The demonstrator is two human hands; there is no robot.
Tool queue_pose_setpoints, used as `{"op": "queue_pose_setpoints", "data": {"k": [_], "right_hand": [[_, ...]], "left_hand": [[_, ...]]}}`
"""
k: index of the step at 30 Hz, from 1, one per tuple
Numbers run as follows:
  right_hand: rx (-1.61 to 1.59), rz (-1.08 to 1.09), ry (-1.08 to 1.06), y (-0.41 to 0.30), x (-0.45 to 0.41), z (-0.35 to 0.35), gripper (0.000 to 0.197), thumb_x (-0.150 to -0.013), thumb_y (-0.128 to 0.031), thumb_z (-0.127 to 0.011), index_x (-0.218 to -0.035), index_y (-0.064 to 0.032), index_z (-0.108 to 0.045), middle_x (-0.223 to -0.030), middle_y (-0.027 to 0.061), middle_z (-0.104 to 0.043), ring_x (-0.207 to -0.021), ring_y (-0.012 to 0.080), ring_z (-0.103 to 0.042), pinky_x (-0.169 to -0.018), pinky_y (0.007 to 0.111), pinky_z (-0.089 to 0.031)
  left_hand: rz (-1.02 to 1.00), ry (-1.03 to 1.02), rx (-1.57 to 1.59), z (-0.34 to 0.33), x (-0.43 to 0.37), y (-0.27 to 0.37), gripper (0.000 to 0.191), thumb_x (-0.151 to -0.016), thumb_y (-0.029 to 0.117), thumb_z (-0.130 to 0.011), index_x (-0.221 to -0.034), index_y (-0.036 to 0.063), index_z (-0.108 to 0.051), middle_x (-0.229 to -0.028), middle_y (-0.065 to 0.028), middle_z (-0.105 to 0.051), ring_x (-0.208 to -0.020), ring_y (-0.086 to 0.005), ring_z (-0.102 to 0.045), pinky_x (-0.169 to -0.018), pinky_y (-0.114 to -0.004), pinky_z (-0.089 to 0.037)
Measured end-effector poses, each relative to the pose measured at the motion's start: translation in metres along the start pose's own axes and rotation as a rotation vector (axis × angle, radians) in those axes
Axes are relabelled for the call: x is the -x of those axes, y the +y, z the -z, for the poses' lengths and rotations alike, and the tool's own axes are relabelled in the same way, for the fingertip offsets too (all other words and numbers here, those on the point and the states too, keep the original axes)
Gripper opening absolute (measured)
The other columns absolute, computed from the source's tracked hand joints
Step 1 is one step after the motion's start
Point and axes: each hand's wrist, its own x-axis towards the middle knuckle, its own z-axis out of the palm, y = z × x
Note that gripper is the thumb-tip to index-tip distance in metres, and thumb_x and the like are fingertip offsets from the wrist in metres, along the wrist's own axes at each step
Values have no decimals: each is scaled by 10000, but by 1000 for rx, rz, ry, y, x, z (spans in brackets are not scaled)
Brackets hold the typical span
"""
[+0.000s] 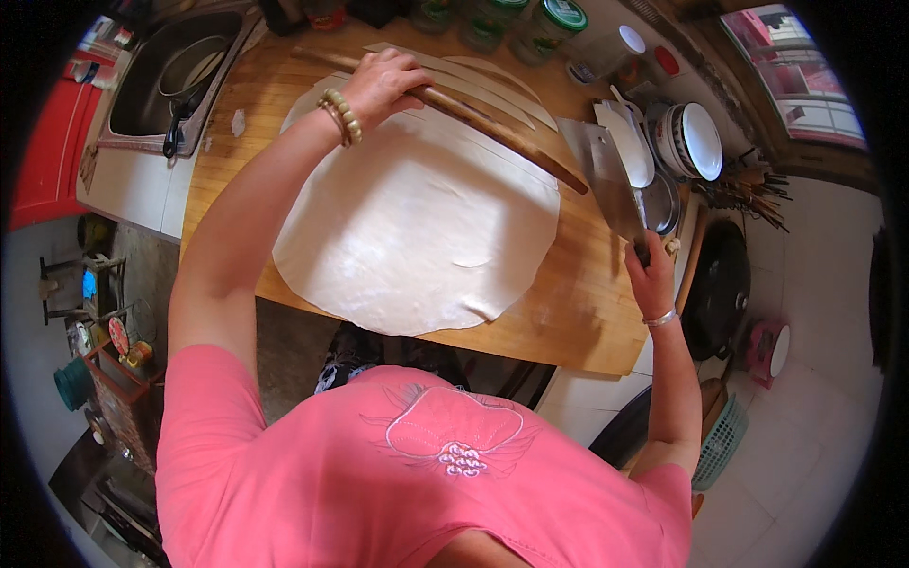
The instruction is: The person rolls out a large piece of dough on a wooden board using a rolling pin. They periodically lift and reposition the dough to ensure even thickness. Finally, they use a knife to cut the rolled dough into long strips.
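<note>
A large rolled-out sheet of dough (398,234) lies on the wooden board (561,312), its near edge hanging slightly past the board's front. My left hand (387,82) grips a long wooden rolling pin (497,131), which lies slantwise across the far part of the sheet. Beyond the pin, several cut dough strips (490,89) rest on the board. My right hand (650,277) holds a cleaver (603,174) by its handle, to the right of the dough. The blade points away from me and is apart from the sheet.
Glass jars with green lids (564,14) line the back. Stacked enamel bowls (699,142) and a metal dish (660,202) stand at the right, near a bundle of chopsticks (753,188). A sink (213,42) holding a pan (188,71) is at the far left.
</note>
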Motion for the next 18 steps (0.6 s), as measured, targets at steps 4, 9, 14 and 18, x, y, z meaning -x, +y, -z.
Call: {"op": "queue_pose_setpoints", "data": {"k": [4, 9, 14, 18], "right_hand": [[20, -26, -54, 2, 3, 4, 254, -842, -72, -654, -1083, -34, -586, -773, 128, -571, -641, 247, -554, -599, 328, -450], [35, 57, -96, -5, 0, -4, 234, -837, -84, -652, -1060, -39, -598, -785, 133, -584, -656, 286, -568, -601, 363, -454], [96, 105, -195, -4, -6, -6, 256, -829, -99, -653, -1073, -54, -589, -787, 152, -593, -677, 326, -584, -608, 390, -461], [141, 136, -245, 0, -13, -5, 247, -829, -101, -644, -1067, -60, -588, -794, 158, -593, -677, 340, -585, -604, 401, -462]], "left_hand": [[34, 0, 35, -14, 37, 18, 317, -770, 186, -722, -1079, 159, -653, -1047, -46, -607, -1015, -281, -525, -875, -413, -403], [141, 58, 134, -35, 63, 40, 335, -763, 153, -722, -1091, 150, -652, -1051, -66, -603, -1052, -285, -520, -910, -414, -394], [156, 87, 116, -37, 59, 45, 358, -762, 152, -722, -1113, 146, -650, -1069, -75, -595, -1065, -289, -518, -933, -414, -388], [179, 118, 114, -39, 62, 46, 380, -750, 167, -736, -1117, 134, -648, -1080, -81, -588, -1064, -294, -515, -940, -415, -387]]}}
